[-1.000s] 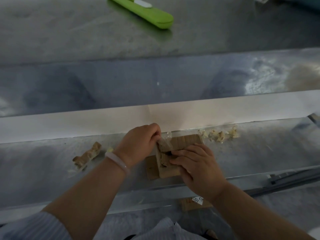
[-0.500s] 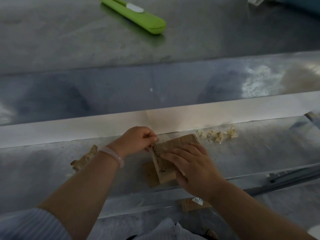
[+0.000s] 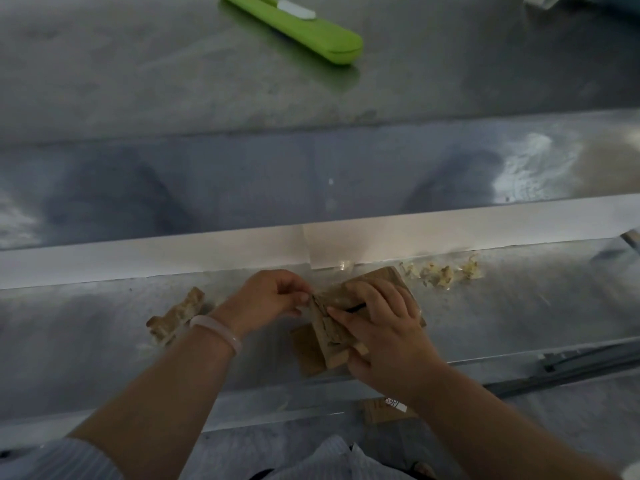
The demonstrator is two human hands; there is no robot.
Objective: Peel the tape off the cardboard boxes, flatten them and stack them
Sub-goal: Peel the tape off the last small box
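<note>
A small brown cardboard box (image 3: 332,336) lies flattened on the steel table (image 3: 519,323), near its front edge. My right hand (image 3: 384,327) presses down on the box with fingers spread over its top. My left hand (image 3: 268,297), with a pale bracelet on the wrist, pinches a bit of tape or torn paper at the box's upper left edge. A second cardboard piece (image 3: 304,351) sticks out from under the box at the lower left.
A crumpled strip of peeled tape (image 3: 175,315) lies left of my hands. Several tape scraps (image 3: 443,271) lie to the right. A green utility knife (image 3: 298,27) rests on the far surface. Another cardboard piece with a white label (image 3: 384,410) lies below the table edge.
My left hand has shifted from on top of the box's upper left corner to beside it, pinching at the edge. My right hand has slid slightly up over the box.
</note>
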